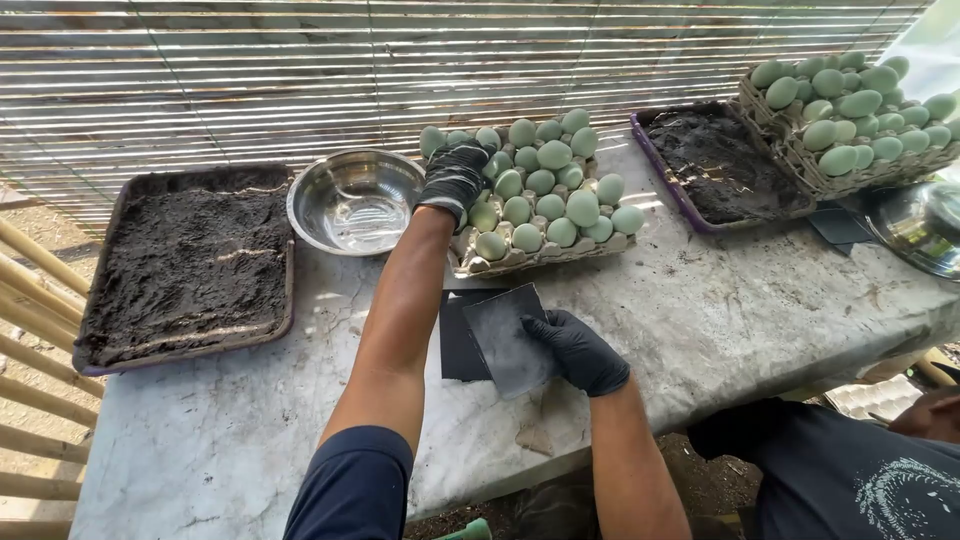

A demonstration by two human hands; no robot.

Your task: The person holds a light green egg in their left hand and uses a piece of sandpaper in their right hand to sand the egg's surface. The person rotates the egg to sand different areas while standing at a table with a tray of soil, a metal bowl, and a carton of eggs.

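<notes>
Gloved hands at egg tray and sandpaper
The left hand [453,180] is closed over a hidden egg in the egg tray [540,255]; a dark sandpaper sheet [508,340] is pinched by the right hand [580,352] on the table [720,310]

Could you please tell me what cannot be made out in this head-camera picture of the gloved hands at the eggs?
- Egg under the left hand: the glove hides whether the fingers hold one.
- Egg tray: the eggs cover most of it.
- Dark sheet: partly under the right hand.
- Second dark sheet: mostly overlapped by the first.
- Right-hand bowl: cut off by the picture edge.
</notes>
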